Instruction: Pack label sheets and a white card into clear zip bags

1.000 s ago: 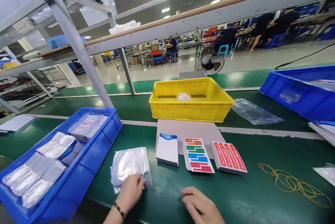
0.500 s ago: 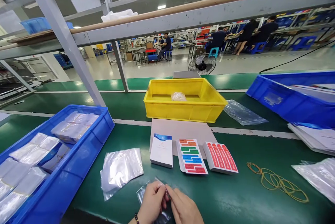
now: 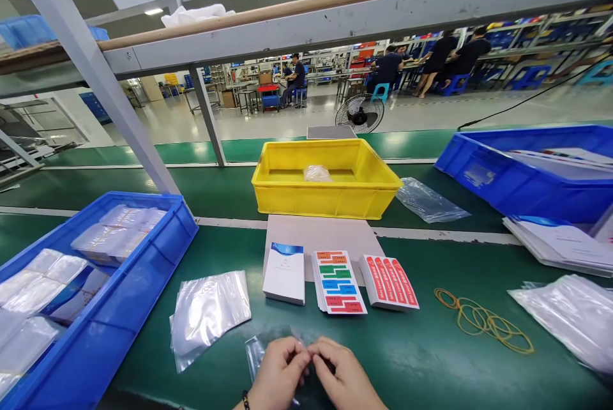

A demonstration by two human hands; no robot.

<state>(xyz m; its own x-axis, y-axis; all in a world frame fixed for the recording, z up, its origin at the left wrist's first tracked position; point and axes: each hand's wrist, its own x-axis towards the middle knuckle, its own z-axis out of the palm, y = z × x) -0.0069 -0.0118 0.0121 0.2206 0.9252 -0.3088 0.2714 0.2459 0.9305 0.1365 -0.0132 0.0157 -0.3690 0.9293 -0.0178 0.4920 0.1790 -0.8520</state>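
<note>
My left hand (image 3: 278,375) and my right hand (image 3: 343,379) meet at the bottom centre, both pinching the top edge of one small clear plastic bag (image 3: 255,354) that lies on the green belt. A stack of the same clear bags (image 3: 208,313) lies just to the left. Ahead of my hands sit three small stacks: white booklets with a blue top (image 3: 285,273), multicoloured sticker sheets (image 3: 338,282) and red sticker sheets (image 3: 390,281), partly on a grey cardboard sheet (image 3: 316,232).
A blue bin (image 3: 129,295) with bagged packs is at the left. A yellow bin (image 3: 325,198) stands behind the cardboard. Rubber bands (image 3: 483,320), loose clear bags (image 3: 569,317), paper stacks (image 3: 560,244) and another blue bin (image 3: 517,183) lie right. People work far behind.
My left hand took one bag off the clear-bag stack and brought it to the centre. My right hand joined it, and both now pinch the bag's edge. The view tilted down slightly.
</note>
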